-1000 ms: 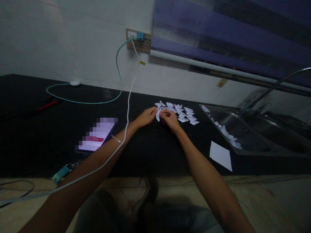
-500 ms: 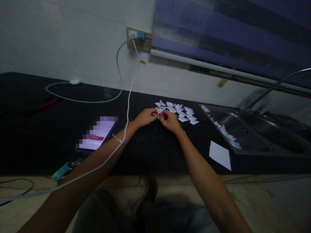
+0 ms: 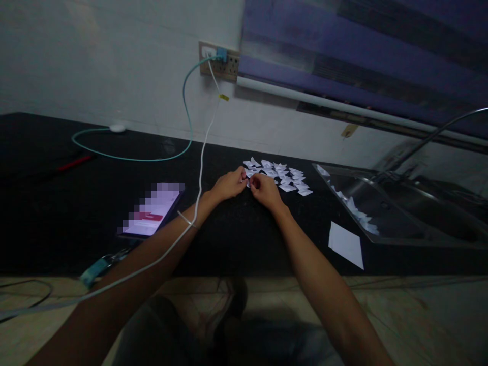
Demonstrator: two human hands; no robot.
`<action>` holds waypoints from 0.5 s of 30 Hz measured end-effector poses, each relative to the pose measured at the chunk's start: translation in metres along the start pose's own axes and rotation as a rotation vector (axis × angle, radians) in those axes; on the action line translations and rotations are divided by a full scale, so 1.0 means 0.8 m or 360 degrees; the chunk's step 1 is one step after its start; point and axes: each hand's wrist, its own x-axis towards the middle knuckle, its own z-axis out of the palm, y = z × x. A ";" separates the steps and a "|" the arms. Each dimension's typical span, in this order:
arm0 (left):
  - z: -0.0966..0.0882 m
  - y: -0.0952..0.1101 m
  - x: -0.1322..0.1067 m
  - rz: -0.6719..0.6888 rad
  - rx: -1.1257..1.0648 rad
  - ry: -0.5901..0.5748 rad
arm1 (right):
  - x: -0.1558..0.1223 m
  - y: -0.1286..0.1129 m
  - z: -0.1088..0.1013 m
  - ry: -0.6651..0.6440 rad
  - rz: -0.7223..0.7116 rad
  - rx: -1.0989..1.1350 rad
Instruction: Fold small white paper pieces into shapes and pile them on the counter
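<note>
My left hand (image 3: 232, 183) and my right hand (image 3: 265, 189) meet at the near left edge of a group of folded paper boats (image 3: 286, 178). Between their fingertips sits a small piece of folded white paper (image 3: 248, 183), mostly hidden by the fingers. Both hands are closed in a pinch on it. Several white paper boats lie in rough rows on the black countertop (image 3: 236, 239), just beyond and to the right of my hands.
A stack of white paper sheets (image 3: 345, 245) lies at right, before the steel sink (image 3: 385, 216). At left are a lit phone (image 3: 154, 211) and a teal strap with keys (image 3: 95, 270). A white cable (image 3: 201, 173) crosses my left forearm from the wall socket (image 3: 229, 66).
My left fingers have shifted slightly and closed further around the folded paper. My right hand stays almost in place.
</note>
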 end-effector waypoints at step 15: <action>-0.003 0.000 -0.005 0.0111 -0.0048 -0.0016 | 0.000 0.008 0.006 0.0159 0.0089 -0.0144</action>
